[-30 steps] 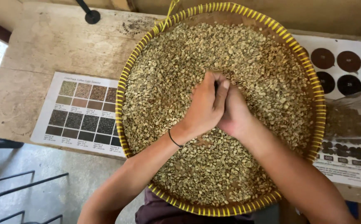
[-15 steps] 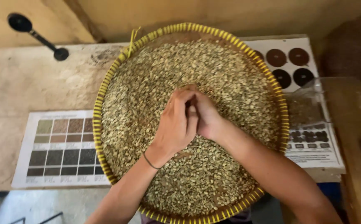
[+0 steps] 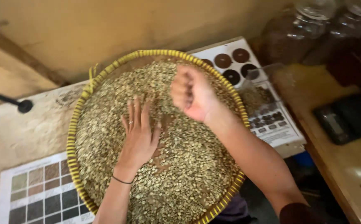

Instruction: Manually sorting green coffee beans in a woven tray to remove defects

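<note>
A wide round woven tray with a yellow-striped rim (image 3: 79, 108) lies on a pale table and is filled with pale green coffee beans (image 3: 188, 166). My left hand (image 3: 138, 135) rests flat on the beans near the tray's middle, fingers spread and pointing away from me. My right hand (image 3: 190, 92) is lifted above the beans toward the tray's far right, curled into a fist. The fist may hold beans, but none show.
A chart of colour swatches (image 3: 39, 193) lies at the tray's near left. A sheet with dark circles (image 3: 234, 62) and a clear plastic bag (image 3: 257, 93) lie at its right. Glass jars (image 3: 300, 33) stand far right, a dark flat device (image 3: 346, 118) beside them. A black stand foot (image 3: 24, 106) is at left.
My hands were pressed together on the beans; now they have parted. The left lies flat and open, the right has risen as a fist toward the right. The view has swung right.
</note>
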